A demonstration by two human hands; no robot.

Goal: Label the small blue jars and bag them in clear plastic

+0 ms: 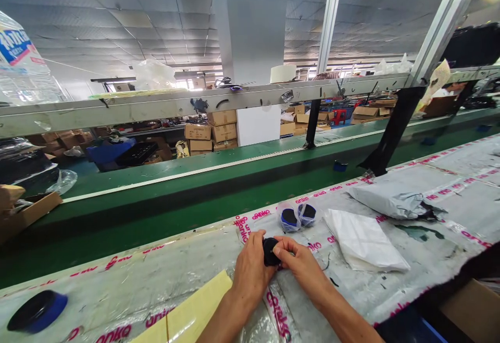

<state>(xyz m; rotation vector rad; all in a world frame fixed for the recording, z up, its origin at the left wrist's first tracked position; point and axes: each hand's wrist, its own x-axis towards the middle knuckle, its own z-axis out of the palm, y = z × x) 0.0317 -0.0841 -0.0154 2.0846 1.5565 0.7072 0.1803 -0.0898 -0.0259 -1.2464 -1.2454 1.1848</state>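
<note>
Between both hands is a small round black piece [270, 252], held just above the covered bench. My left hand [252, 262] wraps round its left side, fingers closed on it. On its right side, the thumb and fingertips of my right hand [296, 257] pinch it. What kind of part it is does not show clearly. Just beyond my hands stand two blue-and-black round pieces [289, 218] in clear plastic wrap. A larger blue-and-black round piece [38, 310] lies at the lower left.
White plastic bags [365, 240] lie to the right, with a grey plastic package [390, 201] behind them. Yellow card [195, 306] lies by my left forearm. Past the bench runs a green conveyor belt [164, 202], under a metal rail [156, 101]. A small blue piece [340, 166] rests on the belt.
</note>
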